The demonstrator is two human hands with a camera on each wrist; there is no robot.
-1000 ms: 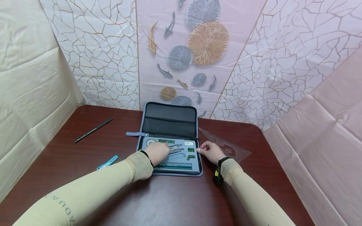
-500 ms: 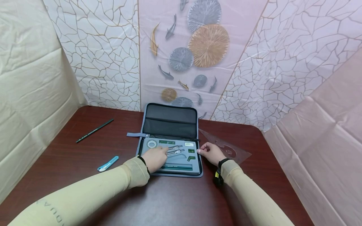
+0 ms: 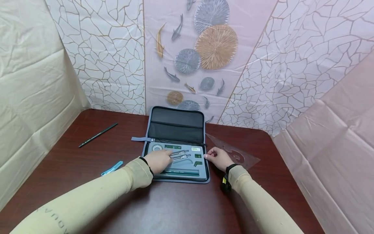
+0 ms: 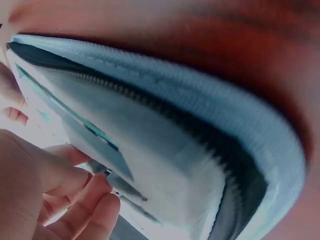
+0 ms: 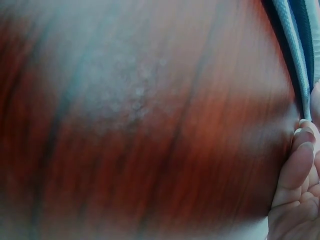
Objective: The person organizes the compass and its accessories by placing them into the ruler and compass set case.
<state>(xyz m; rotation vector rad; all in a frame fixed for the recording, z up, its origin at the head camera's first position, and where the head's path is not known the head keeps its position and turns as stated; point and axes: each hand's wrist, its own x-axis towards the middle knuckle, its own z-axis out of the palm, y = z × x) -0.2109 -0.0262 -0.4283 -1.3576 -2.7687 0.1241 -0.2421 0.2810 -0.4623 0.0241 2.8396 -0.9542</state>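
While the left hand point(image 3: 159, 160) pinches the metal compass point(image 3: 179, 154) in the open case point(image 3: 176, 126) at mid-frame, right hand point(image 3: 217, 157) rests curled against the case edge. Compass: light, stiff, slick, sharp-tipped; best taken by its legs.

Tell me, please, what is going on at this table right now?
A person sits at a dark wooden table with an open zip case of drawing tools in front of them. The left hand is inside the tray, its fingers at the metal compass lying there. The right hand rests against the case's right edge. A clear set square lies to the right of the case; a pencil and a blue cutter lie to the left.
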